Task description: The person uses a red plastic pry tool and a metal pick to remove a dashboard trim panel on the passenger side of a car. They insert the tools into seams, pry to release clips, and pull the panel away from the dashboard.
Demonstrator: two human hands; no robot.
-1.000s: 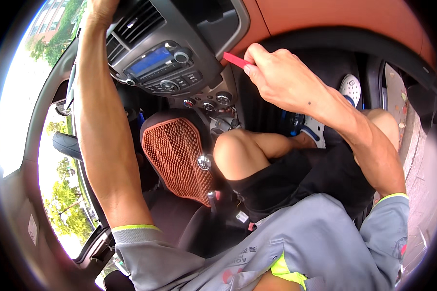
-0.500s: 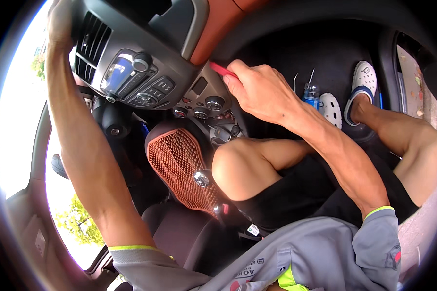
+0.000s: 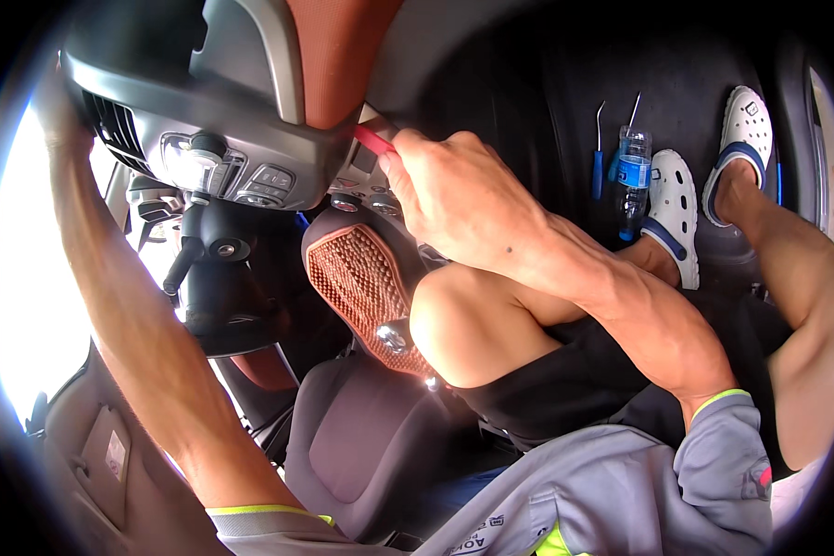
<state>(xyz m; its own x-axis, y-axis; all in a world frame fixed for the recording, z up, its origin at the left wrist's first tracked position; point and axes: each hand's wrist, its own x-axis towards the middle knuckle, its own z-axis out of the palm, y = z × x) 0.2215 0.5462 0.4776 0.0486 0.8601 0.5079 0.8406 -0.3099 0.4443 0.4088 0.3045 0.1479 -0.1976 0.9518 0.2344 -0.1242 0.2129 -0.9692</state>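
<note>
My right hand [image 3: 463, 196] is closed around a red flat tool, perhaps a plastic pry tool [image 3: 372, 140]. The tool's tip meets the right edge of the grey car centre console [image 3: 306, 139], just under a brown-orange dash panel [image 3: 334, 56]. At the far left my left arm stretches up past the air vents. My left hand [image 3: 63, 120] is at the dashboard's far side, its fingers hidden and washed out by glare. Between the hands sit the radio knob [image 3: 208, 145] and a button panel [image 3: 267, 183].
On the dark floor mat lie a blue-handled hooked pick [image 3: 598, 171] and a water bottle [image 3: 631, 176], beside my white clogs [image 3: 674, 208]. My bent knee [image 3: 454, 324] is close to the gear lever [image 3: 394, 335]. A beaded cover [image 3: 357, 273] and steering column stalk [image 3: 187, 259] are further left.
My view has turned, so the console sits further left and more of the floor mat shows. The red tool stays in my right hand at the console's edge.
</note>
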